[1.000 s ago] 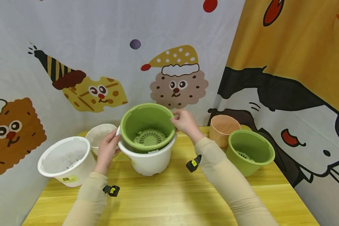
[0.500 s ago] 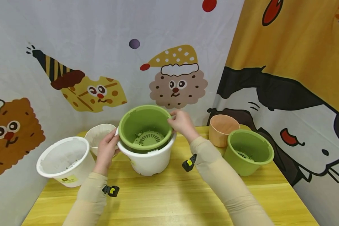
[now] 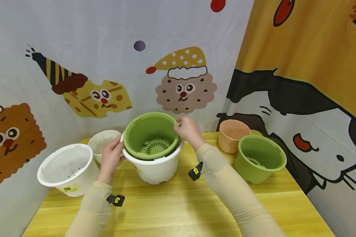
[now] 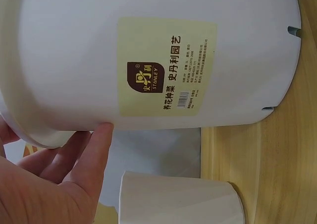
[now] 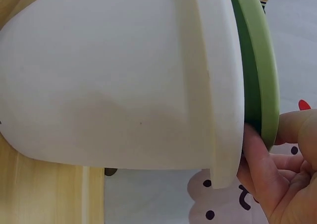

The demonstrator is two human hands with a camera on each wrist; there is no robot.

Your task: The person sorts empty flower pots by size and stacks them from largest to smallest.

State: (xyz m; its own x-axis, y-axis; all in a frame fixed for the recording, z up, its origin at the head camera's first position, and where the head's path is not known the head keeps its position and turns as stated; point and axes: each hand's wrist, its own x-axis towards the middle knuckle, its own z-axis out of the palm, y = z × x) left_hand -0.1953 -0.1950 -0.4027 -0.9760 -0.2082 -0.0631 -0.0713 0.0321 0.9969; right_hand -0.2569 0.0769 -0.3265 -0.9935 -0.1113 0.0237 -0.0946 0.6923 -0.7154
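Note:
A green flowerpot (image 3: 151, 126) with a slotted bottom sits partway inside a white flowerpot (image 3: 158, 171) at the middle of the table. My left hand (image 3: 109, 159) grips the white pot's rim on its left side; in the left wrist view its fingers reach under that rim, beside a yellow label (image 4: 167, 68). On the other side, my right hand (image 3: 190, 130) pinches the green pot's rim (image 5: 270, 75) between thumb and fingers. The right wrist view shows that green rim standing above the white one, with fingers in the gap between the two.
Another white flowerpot (image 3: 77, 179) stands at the left, with a cream faceted pot (image 3: 97, 146) behind it. To the right are a peach pot (image 3: 229, 143) and a second green flowerpot (image 3: 252, 171). A printed cloth (image 3: 106, 42) hangs behind the wooden table (image 3: 166, 210).
The green flowerpot has lowered a little into the white one. My right hand has moved slightly down and left with its rim, while the left hand keeps its grip.

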